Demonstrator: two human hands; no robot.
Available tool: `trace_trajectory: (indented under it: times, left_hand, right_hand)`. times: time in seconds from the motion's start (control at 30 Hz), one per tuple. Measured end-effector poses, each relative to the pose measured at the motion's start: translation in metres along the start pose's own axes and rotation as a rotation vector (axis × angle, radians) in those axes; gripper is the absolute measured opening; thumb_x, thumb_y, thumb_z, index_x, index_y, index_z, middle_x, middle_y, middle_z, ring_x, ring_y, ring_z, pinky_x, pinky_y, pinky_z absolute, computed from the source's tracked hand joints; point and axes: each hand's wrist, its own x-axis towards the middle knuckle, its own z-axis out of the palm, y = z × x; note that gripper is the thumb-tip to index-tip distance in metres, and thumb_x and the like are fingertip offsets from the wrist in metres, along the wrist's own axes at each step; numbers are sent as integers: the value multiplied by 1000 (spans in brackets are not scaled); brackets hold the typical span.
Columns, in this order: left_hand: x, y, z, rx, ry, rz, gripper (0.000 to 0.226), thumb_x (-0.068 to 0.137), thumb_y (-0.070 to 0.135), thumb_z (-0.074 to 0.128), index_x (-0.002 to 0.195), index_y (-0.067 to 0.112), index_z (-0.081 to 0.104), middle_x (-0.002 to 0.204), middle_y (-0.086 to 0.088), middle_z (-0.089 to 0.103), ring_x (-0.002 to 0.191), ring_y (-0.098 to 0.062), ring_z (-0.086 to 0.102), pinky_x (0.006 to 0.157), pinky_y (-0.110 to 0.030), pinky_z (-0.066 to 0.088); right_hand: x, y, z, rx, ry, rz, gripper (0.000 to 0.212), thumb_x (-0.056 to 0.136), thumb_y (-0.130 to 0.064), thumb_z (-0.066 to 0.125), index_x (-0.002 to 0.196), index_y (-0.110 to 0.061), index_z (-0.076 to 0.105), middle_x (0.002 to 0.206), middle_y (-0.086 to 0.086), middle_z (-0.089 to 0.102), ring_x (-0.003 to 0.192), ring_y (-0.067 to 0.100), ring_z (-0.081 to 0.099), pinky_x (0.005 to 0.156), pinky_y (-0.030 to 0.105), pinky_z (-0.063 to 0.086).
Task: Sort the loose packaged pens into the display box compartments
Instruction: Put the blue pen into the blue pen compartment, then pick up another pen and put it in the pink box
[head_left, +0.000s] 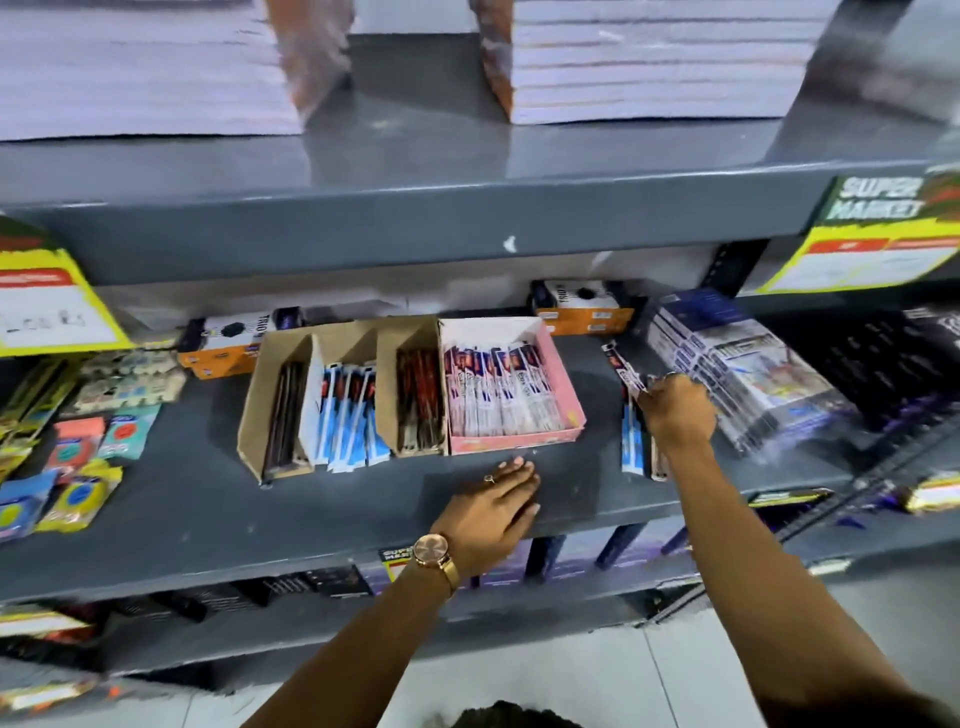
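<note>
Right hand (675, 410) pinching packaged pen (623, 370), long axis near-to-far, left hand (493, 506) spread flat on shelf (208, 519), display box (291, 384) far left.

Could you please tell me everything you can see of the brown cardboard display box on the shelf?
The brown cardboard display box looks like plain corrugated card, open-topped, with slanted dividers forming three compartments. The left one holds dark pens, the middle blue-and-white packaged pens, the right red-and-dark ones. It sits flat on the grey shelf, its right side against the pink box. No hand touches it.
</note>
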Motion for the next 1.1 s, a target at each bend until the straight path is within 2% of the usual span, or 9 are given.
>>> trace_trajectory:
  times: [0.23, 0.37, 0.43, 0.5, 0.57, 0.73, 0.87, 1.0, 1.1]
  left_hand:
    - [-2, -3, 4, 4, 39, 15, 41, 97, 28, 48, 133, 10, 49, 143, -5, 46, 134, -10, 26, 109, -32, 29]
    - [-2, -1, 2, -25, 43, 22, 39, 97, 25, 50, 132, 8, 50, 142, -7, 47, 136, -18, 34, 110, -34, 31]
    - [0, -1, 0, -105, 47, -21, 37, 97, 24, 50, 131, 10, 52, 141, -5, 48, 136, -16, 34, 111, -29, 28]
    - [1, 0, -6, -232, 90, -82, 34, 97, 24, 52, 128, 12, 56, 136, -4, 53, 131, -13, 42, 109, -24, 29]
    - [4, 5, -13, -398, 191, -148, 30, 95, 23, 55, 124, 15, 60, 125, -2, 63, 118, -11, 56, 101, -27, 43]
    - [30, 25, -47, -1199, 364, -496, 28, 96, 26, 48, 114, 9, 62, 112, -20, 68, 96, -21, 69, 78, -27, 57]
    - [42, 23, -72, -1582, 413, -824, 39, 93, 42, 49, 110, 8, 62, 106, -16, 70, 92, -24, 70, 74, -31, 59]
    - [36, 16, -80, -1624, 339, -876, 30, 97, 30, 49, 100, 6, 67, 100, -14, 72, 87, -20, 71, 83, -37, 55]
    - [31, 13, -82, -1608, 303, -886, 29, 97, 25, 49, 102, 2, 66, 102, -18, 71, 86, -21, 71, 80, -36, 55]
  right_hand:
    - [26, -1, 4, -25, -126, 11, 35, 76, -16, 76, 103, 2, 64, 112, 24, 65, 104, 39, 64, 90, 49, 55]
    - [27, -1, 0, 32, -91, 19, 33, 78, -13, 74, 107, -1, 66, 115, 23, 65, 107, 40, 62, 92, 49, 53]
    - [20, -3, -9, 89, -38, -20, 24, 80, -12, 71, 102, -4, 70, 109, 24, 69, 103, 41, 64, 90, 47, 54]
    - [5, -6, -17, 159, 53, -139, 16, 79, -12, 70, 94, -8, 75, 94, 22, 75, 91, 39, 69, 83, 44, 57]
    - [-20, -6, -23, 216, 135, -296, 12, 80, -17, 70, 89, -13, 76, 82, 15, 77, 77, 33, 71, 72, 36, 58]
    - [-91, -3, -17, 287, 192, -587, 11, 78, -24, 74, 88, -21, 77, 84, 1, 74, 62, 18, 69, 61, 33, 60]
    - [-131, 0, -3, 174, 196, -731, 19, 68, -15, 82, 85, -22, 79, 83, -2, 75, 60, 21, 70, 53, 29, 59]
    - [-150, 6, 6, 81, 143, -770, 23, 60, -19, 88, 80, -25, 79, 77, -5, 73, 52, 18, 68, 45, 22, 56]
    - [-158, 8, 6, 304, -23, -638, 26, 65, -43, 82, 84, -26, 79, 83, -10, 71, 63, 6, 68, 61, 18, 57]
